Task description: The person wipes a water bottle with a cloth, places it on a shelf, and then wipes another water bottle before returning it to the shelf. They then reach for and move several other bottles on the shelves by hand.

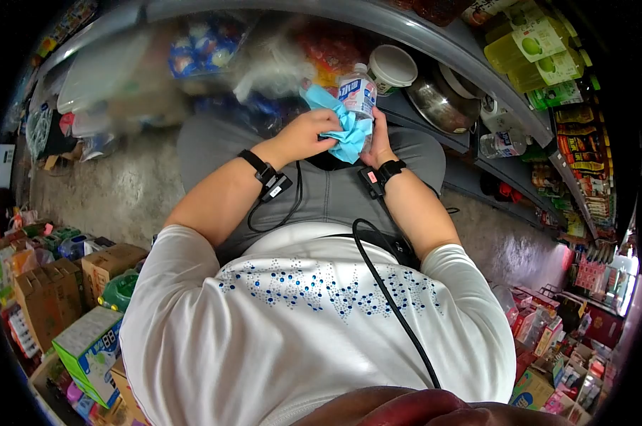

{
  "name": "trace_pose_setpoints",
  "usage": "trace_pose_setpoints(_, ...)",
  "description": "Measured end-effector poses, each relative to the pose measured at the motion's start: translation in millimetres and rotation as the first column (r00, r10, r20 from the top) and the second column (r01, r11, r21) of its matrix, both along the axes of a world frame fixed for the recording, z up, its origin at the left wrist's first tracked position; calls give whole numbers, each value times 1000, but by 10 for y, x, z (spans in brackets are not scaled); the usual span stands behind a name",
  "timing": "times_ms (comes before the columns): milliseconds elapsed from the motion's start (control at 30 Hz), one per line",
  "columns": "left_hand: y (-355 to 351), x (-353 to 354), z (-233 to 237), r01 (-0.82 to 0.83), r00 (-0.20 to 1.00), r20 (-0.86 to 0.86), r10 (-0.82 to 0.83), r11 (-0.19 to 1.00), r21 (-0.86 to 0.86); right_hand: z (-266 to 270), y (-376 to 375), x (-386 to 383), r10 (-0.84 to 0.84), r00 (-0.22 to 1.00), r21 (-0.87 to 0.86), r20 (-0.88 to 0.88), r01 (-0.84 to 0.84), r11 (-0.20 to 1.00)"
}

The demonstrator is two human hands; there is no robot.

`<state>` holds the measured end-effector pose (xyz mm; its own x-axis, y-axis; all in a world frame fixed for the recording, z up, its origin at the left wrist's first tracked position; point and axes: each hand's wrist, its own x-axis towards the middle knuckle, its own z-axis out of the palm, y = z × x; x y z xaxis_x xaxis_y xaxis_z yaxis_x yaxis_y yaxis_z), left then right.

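Observation:
A clear plastic bottle [357, 91] with a blue, white and red label and a white cap is tilted above my lap. My right hand [382, 136] is wrapped round its lower right side. On the bottle's left, my left hand [311, 133] grips a crumpled light blue cloth [349, 133], which lies against the label and the lower part. The cloth hides part of the bottle and some fingertips.
A white tub [392, 69] and a metal bowl [443, 99] sit on the shelf ahead. Green-labelled bottles [537, 46] stand at upper right, and another clear bottle [503, 144] lies below. Plastic bags [204, 50] are at upper left. Cardboard boxes [49, 302] are at lower left.

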<state>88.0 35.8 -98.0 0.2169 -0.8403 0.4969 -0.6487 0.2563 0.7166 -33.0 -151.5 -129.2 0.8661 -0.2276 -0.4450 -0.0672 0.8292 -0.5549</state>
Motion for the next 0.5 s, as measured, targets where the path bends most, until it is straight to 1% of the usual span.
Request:
trace_pose_setpoints(67,-10,0,3,10,1000,3,-10,1000,-4,11,7,-9,13,1000,30,-23,-12,999)
trace_pose_setpoints(100,-20,2,-16,-74,997,12,74,997,-16,35,28,-27,12,1000,30,-24,-12,999)
trace_pose_setpoints(133,-27,7,-36,-159,987,19,159,987,-28,63,54,-48,62,995,-18,-76,-63,998)
trace_pose_setpoints(167,-34,26,-71,-159,987,18,160,987,-28,74,74,-56,109,986,-63,-130,-118,991)
trace_pose_setpoints(233,-50,86,-118,-428,904,-16,428,902,-63,-29,128,-42,182,981,-68,-66,-186,980)
trace_pose_setpoints(267,-54,114,-143,-527,849,-16,528,844,-98,-72,136,-53,206,975,-93,-87,-214,972)
trace_pose_setpoints(300,-54,159,-112,-548,837,-41,546,834,-68,-28,175,-65,229,967,-116,-110,-242,963)
trace_pose_setpoints(400,-50,191,-167,-544,839,-43,542,839,-36,-24,177,-59,207,969,-106,-133,-222,969)
trace_pose_setpoints(433,-47,184,-187,-447,894,-45,445,894,-39,2,172,-56,206,970,-105,-132,-221,970)
trace_pose_setpoints(500,-38,123,-146,-259,964,-72,256,965,-37,69,109,-55,117,985,-94,-129,-129,987)
